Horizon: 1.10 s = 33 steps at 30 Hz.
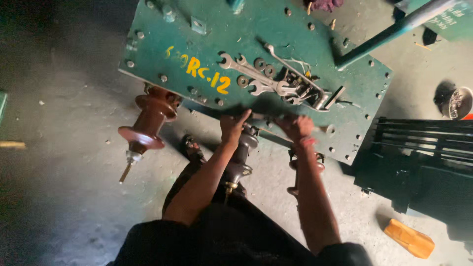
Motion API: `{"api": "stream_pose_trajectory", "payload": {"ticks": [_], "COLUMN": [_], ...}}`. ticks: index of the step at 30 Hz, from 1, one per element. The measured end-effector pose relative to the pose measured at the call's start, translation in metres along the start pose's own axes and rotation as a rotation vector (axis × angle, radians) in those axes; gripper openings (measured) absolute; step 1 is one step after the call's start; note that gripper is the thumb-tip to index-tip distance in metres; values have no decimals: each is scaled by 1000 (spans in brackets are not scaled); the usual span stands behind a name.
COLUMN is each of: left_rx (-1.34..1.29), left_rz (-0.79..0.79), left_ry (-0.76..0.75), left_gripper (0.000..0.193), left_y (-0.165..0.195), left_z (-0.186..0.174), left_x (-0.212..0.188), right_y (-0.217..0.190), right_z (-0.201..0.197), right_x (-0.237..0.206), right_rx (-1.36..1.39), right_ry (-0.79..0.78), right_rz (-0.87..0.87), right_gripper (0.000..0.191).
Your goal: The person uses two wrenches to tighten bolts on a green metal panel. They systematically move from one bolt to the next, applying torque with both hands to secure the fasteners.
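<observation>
While gripped at the near edge of the green metal plate (276, 29), closed left hand (233, 127) around a dark bar-like tool (256, 116); contents of right hand (295, 126) blurred, fingers curled, grip state not discernible. Tool between both hands, directly above middle brown insulator (242, 157) (mounted under the plate edge). Third insulator (305, 167) below right wrist. Larger brown insulator (148, 123) well to the left. Spanners (251, 74) and washers (263, 66) beyond the hands on the plate. Orange block (409, 239) on concrete floor (64, 207), far right.
</observation>
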<state>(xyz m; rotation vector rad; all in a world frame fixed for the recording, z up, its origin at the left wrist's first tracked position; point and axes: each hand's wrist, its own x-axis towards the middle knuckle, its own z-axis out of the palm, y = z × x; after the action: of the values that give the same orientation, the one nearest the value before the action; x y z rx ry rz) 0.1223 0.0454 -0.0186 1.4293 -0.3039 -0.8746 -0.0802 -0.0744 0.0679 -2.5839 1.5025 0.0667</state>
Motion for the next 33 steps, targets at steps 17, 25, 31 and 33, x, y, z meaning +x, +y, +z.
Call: {"api": "stream_pose_trajectory", "payload": {"ticks": [17, 25, 31, 33], "left_rx": [162, -95, 132, 120], "left_rz": [137, -301, 247, 235], "left_ry": [135, -76, 157, 83], "left_gripper": [49, 52, 42, 38], "left_y": [9, 3, -6, -6], "left_z": [9, -3, 8, 6], "left_x": [6, 4, 8, 8], "right_y": [-85, -22, -88, -84], "right_z": [27, -5, 39, 39], "right_x": [-73, 11, -69, -67], "right_rx": [165, -142, 361, 154], "right_ry": [360, -269, 548, 286], "right_rz": [-20, 2, -22, 51], "right_gripper": [51, 75, 78, 75]}}
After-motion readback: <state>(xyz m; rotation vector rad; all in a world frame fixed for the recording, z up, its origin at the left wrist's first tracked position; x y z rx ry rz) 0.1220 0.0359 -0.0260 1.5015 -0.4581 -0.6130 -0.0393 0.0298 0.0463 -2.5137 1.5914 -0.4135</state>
